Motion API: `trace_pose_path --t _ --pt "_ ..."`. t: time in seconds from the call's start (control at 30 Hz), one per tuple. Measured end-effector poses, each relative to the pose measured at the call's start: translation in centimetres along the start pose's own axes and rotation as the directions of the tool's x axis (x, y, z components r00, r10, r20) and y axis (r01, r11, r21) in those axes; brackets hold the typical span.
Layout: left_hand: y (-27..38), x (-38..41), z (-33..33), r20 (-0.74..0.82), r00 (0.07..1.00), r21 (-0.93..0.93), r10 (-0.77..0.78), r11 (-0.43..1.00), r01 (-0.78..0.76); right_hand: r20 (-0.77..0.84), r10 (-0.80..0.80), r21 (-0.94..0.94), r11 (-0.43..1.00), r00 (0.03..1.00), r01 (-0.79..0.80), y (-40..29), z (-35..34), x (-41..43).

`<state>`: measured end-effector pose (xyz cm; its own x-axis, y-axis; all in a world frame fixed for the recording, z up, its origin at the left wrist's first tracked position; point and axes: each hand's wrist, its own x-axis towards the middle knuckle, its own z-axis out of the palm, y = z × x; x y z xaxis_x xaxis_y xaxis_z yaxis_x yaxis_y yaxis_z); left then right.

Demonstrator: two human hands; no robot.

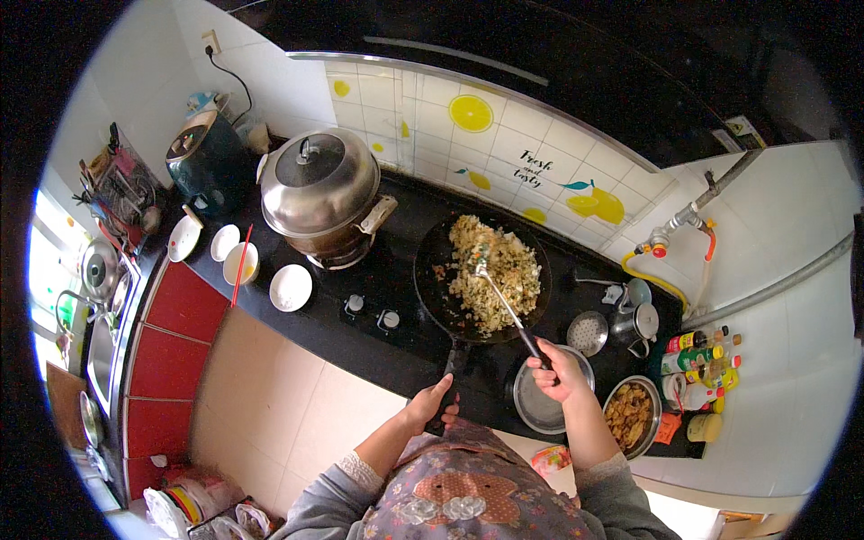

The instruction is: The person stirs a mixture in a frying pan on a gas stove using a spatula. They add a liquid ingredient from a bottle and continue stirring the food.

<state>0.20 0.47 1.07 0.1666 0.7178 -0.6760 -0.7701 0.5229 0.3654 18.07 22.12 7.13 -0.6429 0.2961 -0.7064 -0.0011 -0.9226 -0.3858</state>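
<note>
My left hand (432, 405) grips the dark handle of a black wok (432, 297) standing on the stove. Fried rice with bits of green and brown (506, 290) fills much of the wok. In my right hand (559, 371) is a metal cooking utensil (501, 295), held by its black handle; its head lies in the rice. Just beyond that hand and partly behind it, a round metal pan (540, 415) rests on the counter. A steel bowl of browned food pieces (629, 417) stands to its right.
Left of the wok is a large lidded steel pot (317, 196). White bowls (291, 288) and red chopsticks (241, 266) lie further left. At right stand a perforated metal strainer (587, 333), a steel pitcher (636, 325) and several condiment bottles (695, 361). A range hood (513, 40) hangs overhead.
</note>
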Motion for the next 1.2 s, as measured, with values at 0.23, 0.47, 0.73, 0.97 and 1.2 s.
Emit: trace_pose_path --t 0.23,0.47,0.73,0.97,1.2 --pt "-0.1 0.3 -0.2 -0.001 1.000 0.003 -0.003 1.000 0.003 0.134 0.077 0.237 0.965 0.988 -0.108 -0.4 -3.4 -4.0" --pt "-0.1 0.3 -0.4 0.022 1.000 0.002 -0.007 1.000 0.007 -0.058 -0.030 -0.680 0.733 0.998 -0.017 -2.3 2.6 -6.9" --pt "-0.2 0.5 -0.5 0.040 0.999 0.005 0.005 1.000 -0.005 -0.040 -0.071 -0.889 0.459 0.997 -0.003 -2.3 6.3 0.2" --pt "0.0 0.3 -0.2 -0.010 1.000 0.038 -0.004 0.999 0.005 -0.086 -0.199 -0.580 0.807 0.976 0.114 -0.8 5.9 3.3" --pt "-0.4 0.6 -0.5 0.016 1.000 -0.018 -0.013 1.000 0.014 0.111 0.061 0.284 0.954 0.992 -0.090 -0.3 -1.3 3.1"
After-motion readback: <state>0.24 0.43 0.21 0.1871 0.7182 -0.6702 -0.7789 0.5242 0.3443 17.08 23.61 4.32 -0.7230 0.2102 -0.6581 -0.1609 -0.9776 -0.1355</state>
